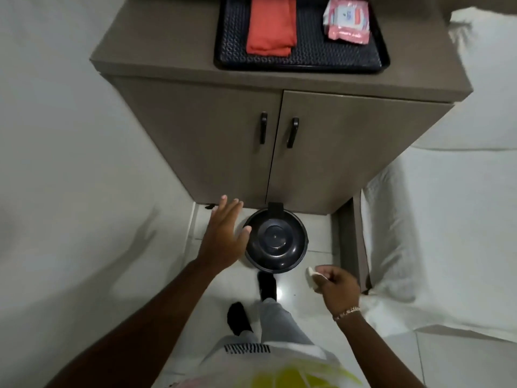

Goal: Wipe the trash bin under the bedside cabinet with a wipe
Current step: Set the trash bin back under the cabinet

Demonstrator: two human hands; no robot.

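A round black trash bin (275,242) with a domed lid stands on the white tiled floor right in front of the grey-brown bedside cabinet (279,141). My left hand (223,233) hovers open just left of the bin, fingers spread, thumb close to the lid's rim. My right hand (334,285) is lower right of the bin, closed on a small folded white wipe (311,274) that sticks out past the fingers. The wipe is apart from the bin.
On the cabinet top lies a black tray (302,58) with a folded red cloth (271,26) and a pink wipes pack (348,19). White beds flank the narrow floor strip left (70,205) and right (447,233). My feet (267,285) stand just behind the bin.
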